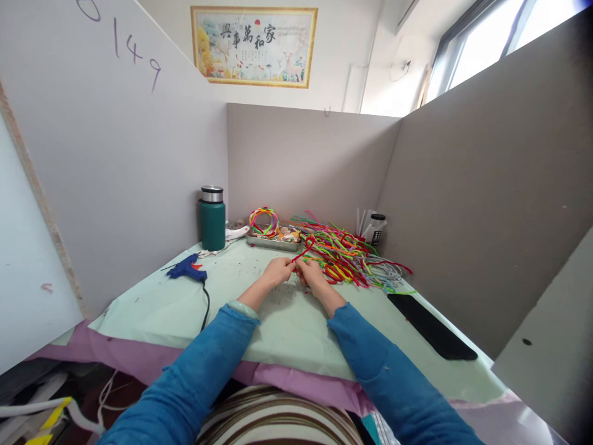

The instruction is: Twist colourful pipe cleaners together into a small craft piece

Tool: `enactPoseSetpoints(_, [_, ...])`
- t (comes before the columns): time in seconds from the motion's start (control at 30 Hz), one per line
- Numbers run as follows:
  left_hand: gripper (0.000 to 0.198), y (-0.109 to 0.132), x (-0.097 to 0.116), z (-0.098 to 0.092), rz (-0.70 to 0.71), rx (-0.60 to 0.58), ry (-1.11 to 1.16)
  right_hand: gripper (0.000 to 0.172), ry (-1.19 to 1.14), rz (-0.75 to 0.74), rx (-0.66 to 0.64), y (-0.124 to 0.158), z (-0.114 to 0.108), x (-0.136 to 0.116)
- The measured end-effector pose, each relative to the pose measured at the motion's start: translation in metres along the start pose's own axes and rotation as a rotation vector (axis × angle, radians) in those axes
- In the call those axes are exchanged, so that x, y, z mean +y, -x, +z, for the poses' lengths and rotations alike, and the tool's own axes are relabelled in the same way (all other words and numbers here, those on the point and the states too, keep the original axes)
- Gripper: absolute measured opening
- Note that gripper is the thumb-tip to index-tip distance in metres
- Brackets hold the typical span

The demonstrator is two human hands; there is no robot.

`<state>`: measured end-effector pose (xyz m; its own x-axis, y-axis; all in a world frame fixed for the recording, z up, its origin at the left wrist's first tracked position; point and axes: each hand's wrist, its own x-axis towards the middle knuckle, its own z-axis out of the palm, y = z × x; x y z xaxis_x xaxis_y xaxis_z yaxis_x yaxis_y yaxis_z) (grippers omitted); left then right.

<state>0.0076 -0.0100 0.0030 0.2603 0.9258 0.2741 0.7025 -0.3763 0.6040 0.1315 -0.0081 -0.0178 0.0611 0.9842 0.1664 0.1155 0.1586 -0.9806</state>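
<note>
A red pipe cleaner (304, 250) with a small loop at its upper end is pinched between my two hands, held above the middle of the table. My left hand (278, 272) is closed on it from the left, fingertips together. My right hand (311, 275) grips it from the right, its fingers curled and almost touching the left ones. Just beyond the hands lies a big tangled pile of coloured pipe cleaners (345, 247). A metal tray (273, 242) behind my left hand holds small bits and a ring of twisted coloured pipe cleaners (264, 222).
To the left rest a blue hot glue gun (188, 268) with a black cord and a green thermos (213, 224). A black-lidded jar (377, 228) stands at the back right, and a flat black pad (432, 326) lies at the right edge. Grey partitions (312, 157) enclose the table.
</note>
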Motion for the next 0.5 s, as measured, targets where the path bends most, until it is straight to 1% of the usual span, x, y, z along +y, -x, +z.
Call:
enactPoseSetpoints(0.27, [0.035,-0.0019,-0.0032,0.0018,-0.008,-0.004,0.022,0.017,0.005,-0.005,0.01,0.0006,-0.0001,-0.0002])
enactPoseSetpoints(0.5, [0.035,-0.0025,-0.005,0.0025,0.012,-0.007,0.013,0.018,0.026,-0.012,0.001,-0.003,-0.0008,0.0046])
